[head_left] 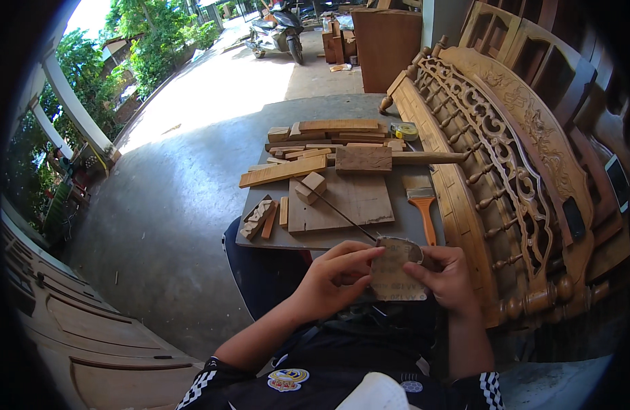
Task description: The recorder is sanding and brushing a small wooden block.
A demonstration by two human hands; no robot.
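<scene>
Between my hands, close to my lap, is a piece of sandpaper [397, 277] with its printed brown back showing and its top right corner curled. My right hand [448, 273] pinches its right edge, thumb on the face toward me. At the left edge, my left hand [339, 277] grips the sheet with its fingertips. Just beyond, a thin dark rod [342, 216] slants from a small wood block [311, 187] down toward the top of the sandpaper. The block rests on a flat wooden board [352, 198] on the small work table [322, 239].
On the table lie a wooden mallet [363, 160], an orange-handled brush [425, 212], a yellow tape measure [404, 130] and several wood strips [283, 171]. Carved wooden furniture panels [492, 164] lean at the right, with a phone [572, 219] on them. A motorbike [279, 33] stands far off.
</scene>
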